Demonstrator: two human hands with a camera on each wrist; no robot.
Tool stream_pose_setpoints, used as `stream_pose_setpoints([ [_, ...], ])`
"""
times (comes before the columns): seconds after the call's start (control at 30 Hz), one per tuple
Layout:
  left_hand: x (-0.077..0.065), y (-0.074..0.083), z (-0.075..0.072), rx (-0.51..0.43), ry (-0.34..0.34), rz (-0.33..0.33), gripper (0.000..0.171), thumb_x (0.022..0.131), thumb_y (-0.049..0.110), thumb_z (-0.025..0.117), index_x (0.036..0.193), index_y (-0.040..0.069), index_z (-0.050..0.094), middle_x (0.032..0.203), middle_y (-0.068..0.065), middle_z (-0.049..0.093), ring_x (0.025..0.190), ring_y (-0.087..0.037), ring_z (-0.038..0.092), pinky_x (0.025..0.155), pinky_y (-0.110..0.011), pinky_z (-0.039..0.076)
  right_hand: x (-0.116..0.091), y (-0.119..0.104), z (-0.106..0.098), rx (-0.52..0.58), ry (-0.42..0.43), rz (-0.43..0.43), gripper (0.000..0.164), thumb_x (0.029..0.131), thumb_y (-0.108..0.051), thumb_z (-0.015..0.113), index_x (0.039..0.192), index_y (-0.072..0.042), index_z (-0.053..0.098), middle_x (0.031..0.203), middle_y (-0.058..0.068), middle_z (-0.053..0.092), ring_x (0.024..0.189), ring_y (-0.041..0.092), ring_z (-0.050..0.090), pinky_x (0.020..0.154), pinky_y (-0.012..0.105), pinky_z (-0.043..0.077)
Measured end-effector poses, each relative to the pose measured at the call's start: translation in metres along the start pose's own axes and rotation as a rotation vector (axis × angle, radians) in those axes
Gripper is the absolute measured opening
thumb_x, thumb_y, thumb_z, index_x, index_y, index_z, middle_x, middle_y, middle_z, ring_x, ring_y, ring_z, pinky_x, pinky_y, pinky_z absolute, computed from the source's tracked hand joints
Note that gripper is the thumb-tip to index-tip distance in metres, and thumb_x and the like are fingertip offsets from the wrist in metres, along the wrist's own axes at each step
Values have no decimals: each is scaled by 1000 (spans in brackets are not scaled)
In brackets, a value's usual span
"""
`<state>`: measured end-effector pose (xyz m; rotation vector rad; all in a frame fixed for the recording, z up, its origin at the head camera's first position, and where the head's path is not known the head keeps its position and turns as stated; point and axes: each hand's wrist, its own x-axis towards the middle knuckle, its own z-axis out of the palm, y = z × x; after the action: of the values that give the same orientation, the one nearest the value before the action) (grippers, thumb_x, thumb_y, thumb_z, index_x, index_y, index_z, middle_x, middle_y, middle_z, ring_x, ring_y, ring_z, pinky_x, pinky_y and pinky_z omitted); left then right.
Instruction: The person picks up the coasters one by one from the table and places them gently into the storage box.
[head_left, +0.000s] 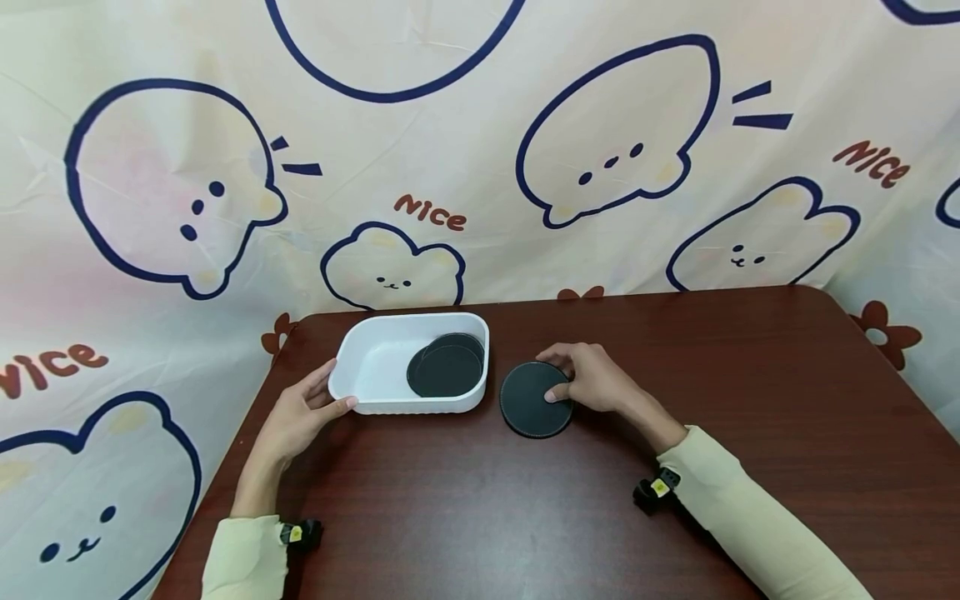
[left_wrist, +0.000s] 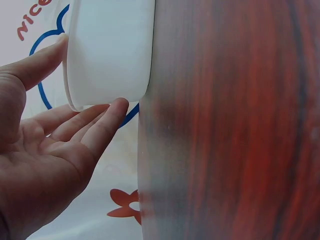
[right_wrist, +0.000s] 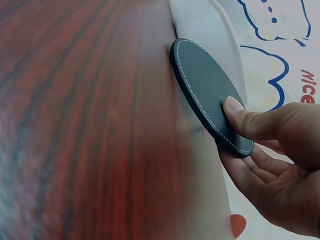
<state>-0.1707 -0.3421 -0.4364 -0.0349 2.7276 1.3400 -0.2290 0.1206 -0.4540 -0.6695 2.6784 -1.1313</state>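
Note:
My right hand pinches a round black coaster with pale stitching round its edge, thumb on the upper face and fingers beneath. In the right wrist view the coaster is tilted, with the white tray's end behind it. At the left, my left hand holds the end of a white plastic tray, the thumb at its near corner and the fingers along its end wall. Black coasters lie overlapped in the tray's right half. The left wrist view shows the left fingertips at the tray's end.
Both hands are over a dark brown wooden table. The tray stands near its back left edge. A pale cloth printed with cartoon bears hangs behind the table. Each sleeve has a small black camera at the wrist.

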Motion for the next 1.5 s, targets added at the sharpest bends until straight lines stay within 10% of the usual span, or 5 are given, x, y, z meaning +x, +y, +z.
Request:
stream_pose_setpoints([
  [0.8, -1, 2, 1, 7, 0, 3, 92, 101, 28, 79, 172, 8, 23, 170, -28, 37, 149, -46, 50, 110, -46, 51, -2, 6, -12, 473, -104, 129, 47, 97, 0, 76, 143, -2, 66, 124, 21, 73, 91, 17, 74, 77, 32, 66],
  [1.17, -2, 1, -1, -19, -2, -9, 92, 101, 29, 78, 172, 10, 23, 170, -27, 37, 150, -45, 48, 100, -18, 55, 0, 6, -17, 665, -75, 195, 53, 99, -3, 74, 151, -2, 60, 133, 23, 71, 97, 18, 78, 87, 34, 67],
  [1.5, -1, 3, -1, -14, 0, -9, 92, 101, 32, 78, 172, 11, 23, 172, -25, 35, 152, -45, 46, 110, -43, 48, -2, 5, -22, 800, -12, 244, 54, 101, -2, 72, 153, 0, 57, 126, 14, 69, 97, 15, 77, 88, 31, 67],
])
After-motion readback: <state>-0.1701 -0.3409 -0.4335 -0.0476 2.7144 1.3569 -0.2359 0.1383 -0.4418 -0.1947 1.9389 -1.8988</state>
